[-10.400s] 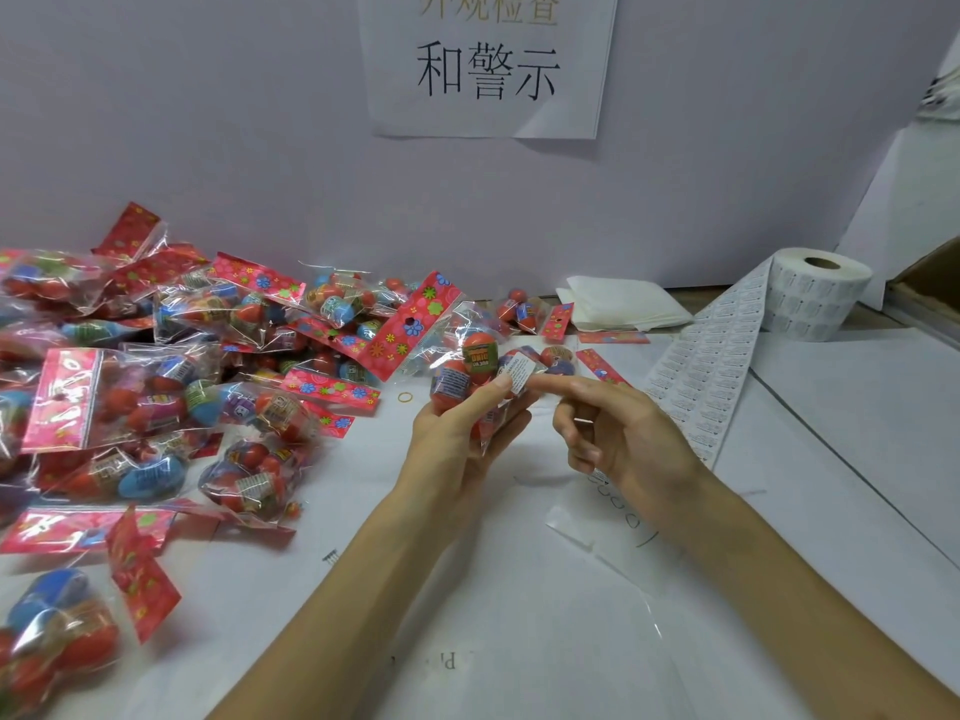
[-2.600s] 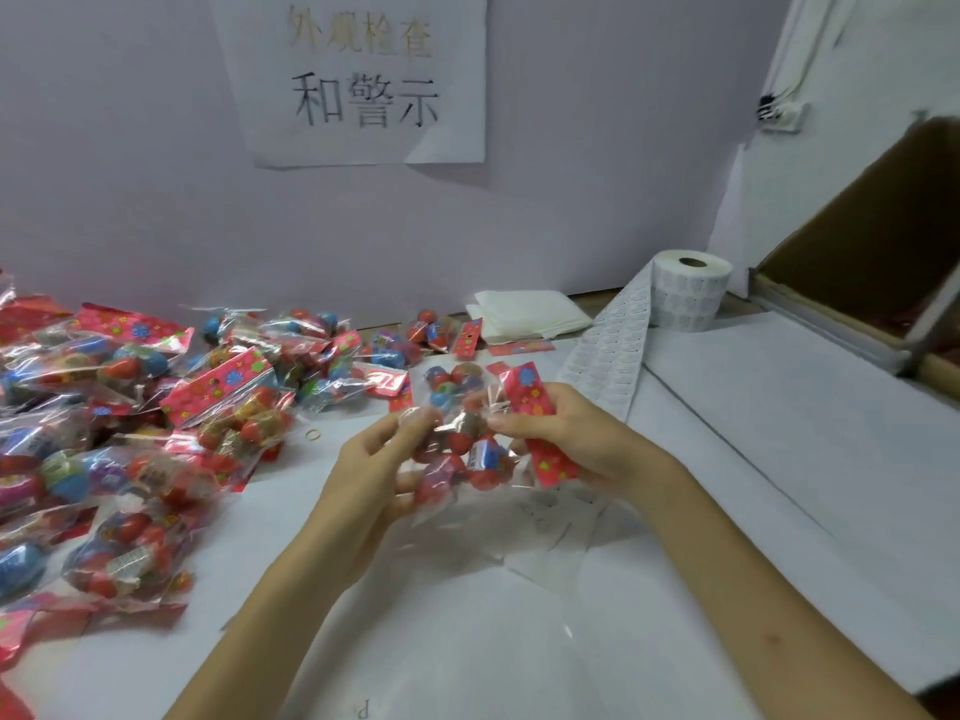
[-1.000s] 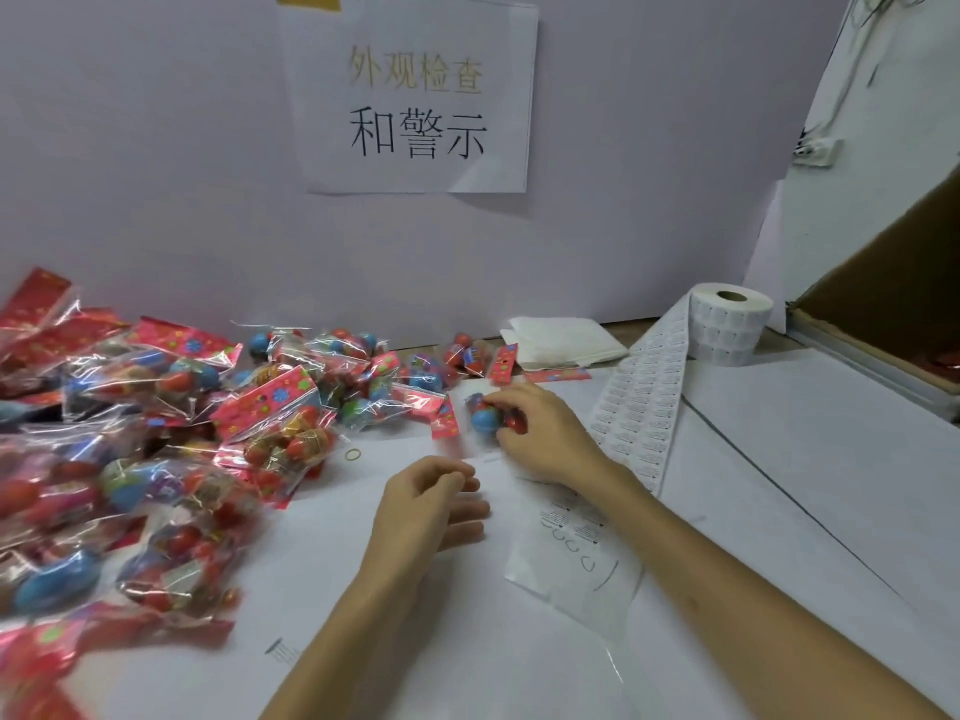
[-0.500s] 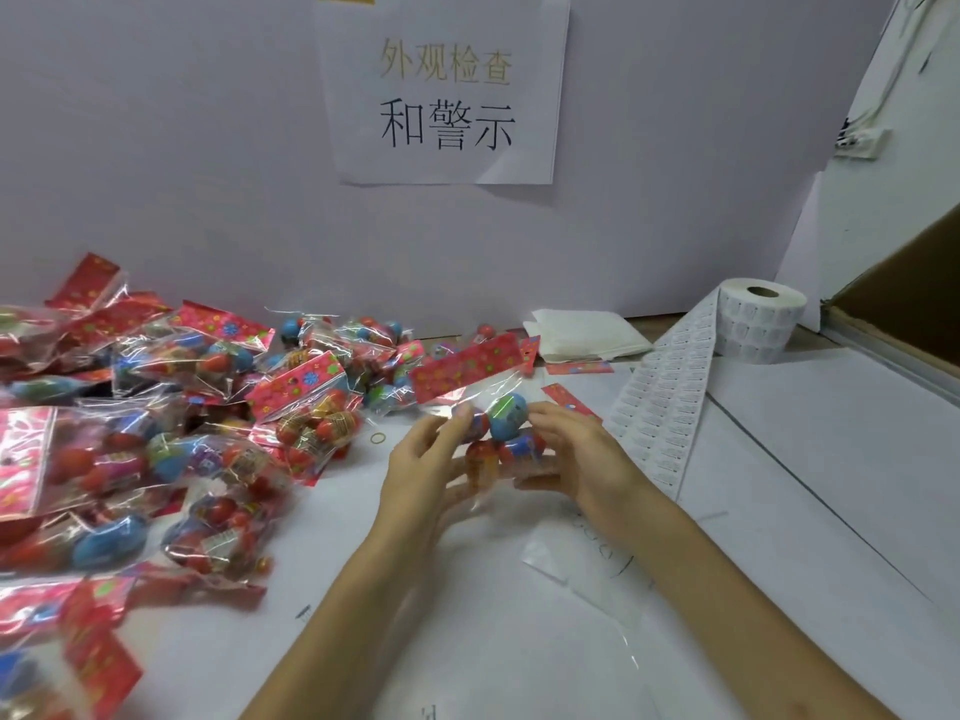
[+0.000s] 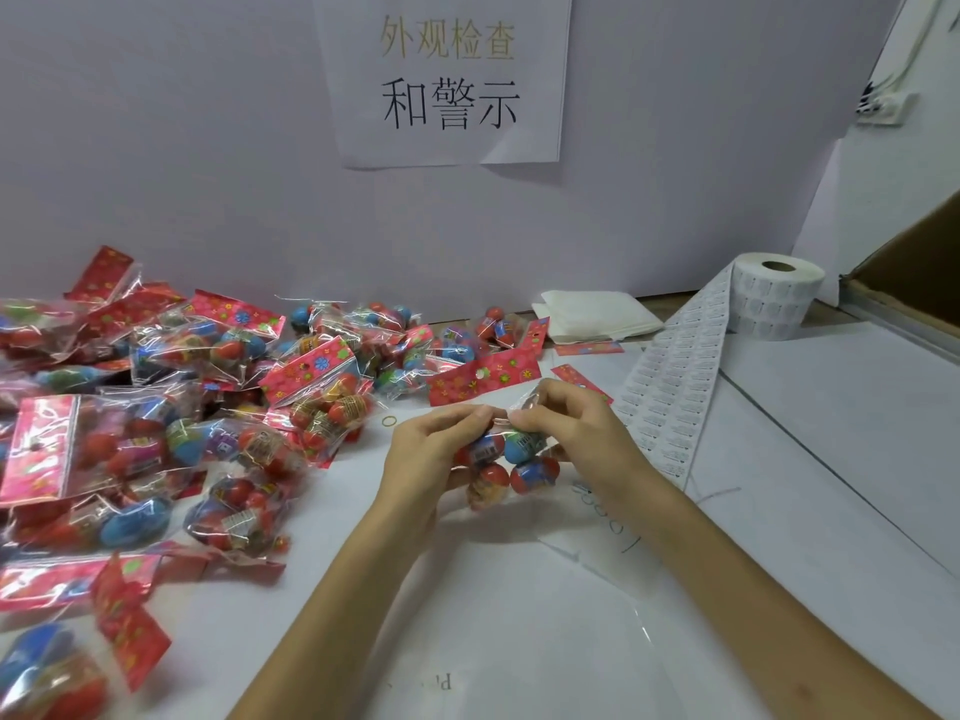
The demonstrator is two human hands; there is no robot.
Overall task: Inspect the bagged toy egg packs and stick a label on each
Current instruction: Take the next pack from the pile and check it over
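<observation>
Holding one egg pack (image 5: 511, 467) mid-frame just over the surface (image 5: 519, 641): left hand (image 5: 436, 449) and right hand (image 5: 576, 433) both pinch the bag's clear top edge. Pile of packs (image 5: 208, 397) lies to the left. Label roll (image 5: 776, 298) stands far right, its strip trailing toward the hands.

You've got one egg pack (image 5: 506, 462) held, a dozen-plus in the pile (image 5: 208, 407), one label roll (image 5: 776, 298), one rubber band (image 5: 389, 421), one sign (image 5: 447, 80).

Both hands, left hand (image 5: 431, 459) and right hand (image 5: 576, 439), grip one egg pack (image 5: 506, 462) above the worktop (image 5: 519, 641), label roll (image 5: 776, 302) behind.
</observation>
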